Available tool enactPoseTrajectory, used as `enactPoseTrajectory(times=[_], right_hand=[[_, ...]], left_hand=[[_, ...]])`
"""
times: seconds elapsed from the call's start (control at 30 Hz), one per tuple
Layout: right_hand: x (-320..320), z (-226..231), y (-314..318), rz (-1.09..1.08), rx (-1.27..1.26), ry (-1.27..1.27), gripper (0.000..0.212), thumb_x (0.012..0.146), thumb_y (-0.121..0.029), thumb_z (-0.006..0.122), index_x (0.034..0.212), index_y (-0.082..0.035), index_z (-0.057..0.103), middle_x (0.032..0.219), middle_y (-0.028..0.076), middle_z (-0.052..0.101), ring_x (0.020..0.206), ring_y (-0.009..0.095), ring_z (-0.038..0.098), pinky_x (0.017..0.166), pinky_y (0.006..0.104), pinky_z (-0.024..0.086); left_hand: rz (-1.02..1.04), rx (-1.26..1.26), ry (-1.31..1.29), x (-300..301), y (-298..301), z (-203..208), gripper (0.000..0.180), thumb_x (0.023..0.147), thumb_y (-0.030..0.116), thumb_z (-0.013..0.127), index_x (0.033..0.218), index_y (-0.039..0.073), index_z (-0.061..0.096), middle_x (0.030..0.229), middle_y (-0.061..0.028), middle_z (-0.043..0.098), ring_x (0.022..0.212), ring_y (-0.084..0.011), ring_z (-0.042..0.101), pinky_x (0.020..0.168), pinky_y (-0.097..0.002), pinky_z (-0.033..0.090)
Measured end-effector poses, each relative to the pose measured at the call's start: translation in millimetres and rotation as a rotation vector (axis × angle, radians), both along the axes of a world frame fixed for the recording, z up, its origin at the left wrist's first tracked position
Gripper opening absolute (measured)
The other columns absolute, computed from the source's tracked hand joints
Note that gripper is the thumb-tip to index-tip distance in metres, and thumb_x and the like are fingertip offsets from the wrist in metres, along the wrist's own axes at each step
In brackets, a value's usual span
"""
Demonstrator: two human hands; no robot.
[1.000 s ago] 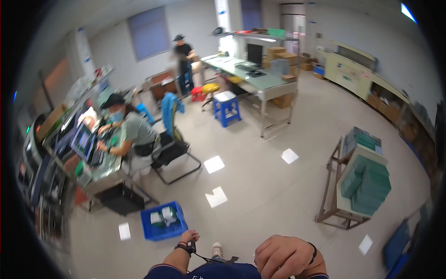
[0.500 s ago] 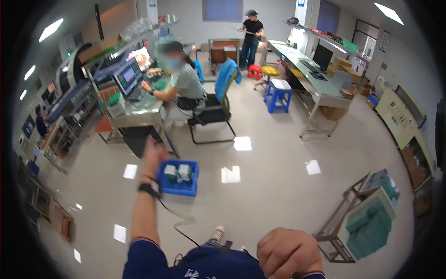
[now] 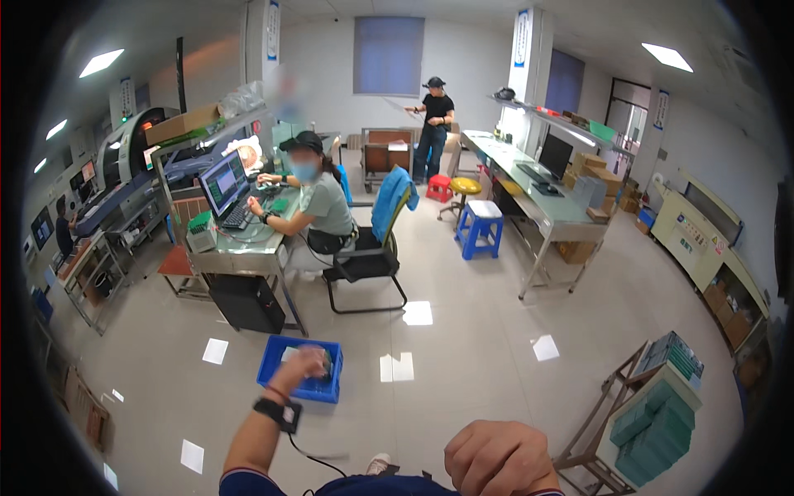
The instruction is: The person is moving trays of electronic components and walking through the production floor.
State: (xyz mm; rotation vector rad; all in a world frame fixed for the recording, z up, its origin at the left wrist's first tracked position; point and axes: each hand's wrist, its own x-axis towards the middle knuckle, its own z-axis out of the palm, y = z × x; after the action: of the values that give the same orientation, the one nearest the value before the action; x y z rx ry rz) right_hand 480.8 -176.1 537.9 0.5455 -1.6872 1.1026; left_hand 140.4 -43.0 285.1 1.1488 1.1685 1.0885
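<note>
My left hand (image 3: 308, 362) reaches forward and down into a blue plastic bin (image 3: 277, 376) on the floor. Its fingers are curled over the pale and green items lying in the bin. The hand is blurred, so I cannot tell if it grips anything. A black wrist strap with a cable sits on my left forearm. My right hand (image 3: 496, 456) is close to the camera at the lower edge, curled into a loose fist with nothing in it.
A person in a cap and mask sits on a black chair (image 3: 368, 264) at a metal desk (image 3: 240, 252) with monitors, just behind the bin. A blue stool (image 3: 480, 227), a long workbench (image 3: 538, 207) and a standing person are farther back. A rack of green trays (image 3: 657, 413) stands at the right.
The view has swung and tilted up toward the seated person. My left arm has stretched out from my lap to the blue bin, and the hand is now inside it. My right hand stays low.
</note>
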Motion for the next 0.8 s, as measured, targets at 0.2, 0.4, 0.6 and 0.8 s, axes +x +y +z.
enactPoseTrajectory(times=[0.2,0.4,0.6,0.8], right_hand=[[-8,0,10,0.005,0.004,-0.012,0.013,0.082,-0.007,0.053,0.075,0.001,0.059,0.065,0.011,0.057,0.049,0.022,0.053,0.041,0.0307,0.039],[-7,4,17,-0.013,-0.026,-0.009,0.012,0.081,-0.006,0.055,0.072,0.000,0.060,0.063,0.010,0.057,0.047,0.021,0.052,0.041,0.0302,0.039],[-6,11,24,-0.079,0.017,-0.023,0.011,0.079,-0.005,0.056,0.069,0.000,0.059,0.061,0.010,0.056,0.046,0.020,0.052,0.040,0.0289,0.039],[3,15,30,-0.216,-0.108,0.065,0.015,0.078,-0.009,0.059,0.070,0.004,0.058,0.056,0.013,0.052,0.040,0.023,0.047,0.040,0.0296,0.039]], left_hand=[[-0.331,-0.158,0.212,42,-32,-32,0.030,0.085,0.021,0.054,0.105,0.000,0.057,0.091,-0.0059,0.061,0.077,-0.0125,0.059,0.069,-0.0245,0.049],[-0.381,0.042,0.293,63,-9,19,0.022,0.085,0.016,0.053,0.100,0.000,0.059,0.088,-0.0041,0.061,0.078,-0.0104,0.058,0.071,-0.0238,0.047],[-0.539,0.597,0.386,113,-31,137,0.014,0.080,0.005,0.057,0.094,0.002,0.060,0.088,-0.0062,0.061,0.081,-0.0164,0.058,0.070,-0.0270,0.047],[-1.148,1.123,0.084,178,-85,211,0.012,0.078,0.008,0.059,0.088,0.001,0.059,0.090,-0.0100,0.059,0.080,-0.0233,0.057,0.066,-0.0320,0.046]])
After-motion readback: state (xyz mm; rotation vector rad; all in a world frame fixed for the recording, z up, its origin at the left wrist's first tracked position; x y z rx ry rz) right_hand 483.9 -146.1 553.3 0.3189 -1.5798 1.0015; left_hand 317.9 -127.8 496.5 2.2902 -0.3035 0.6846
